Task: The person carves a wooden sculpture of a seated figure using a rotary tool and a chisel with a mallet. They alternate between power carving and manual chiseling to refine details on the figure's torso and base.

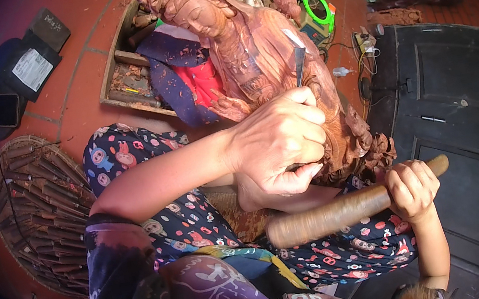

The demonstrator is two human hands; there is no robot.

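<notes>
A carved reddish wooden statue (255, 52) of a robed figure leans in front of me, its head toward the far left. My left hand (281, 141) is closed around a chisel (300, 67); the narrow steel blade sticks out beyond my fingers, over the figure's robe. The fist hides the chisel's handle. In my right hand (412, 187) is a thick round wooden mallet (330, 215), gripped near its thin end. Its heavy end lies to the left, above my lap and apart from the chisel.
A round basket (12, 251) of several wooden-handled tools sits at the left. Farther up stands a wooden box (111, 95) with chips, beside a dark cloth (176, 90). Right are a black panelled board (457, 106), cables, and a green-ringed device (319, 8).
</notes>
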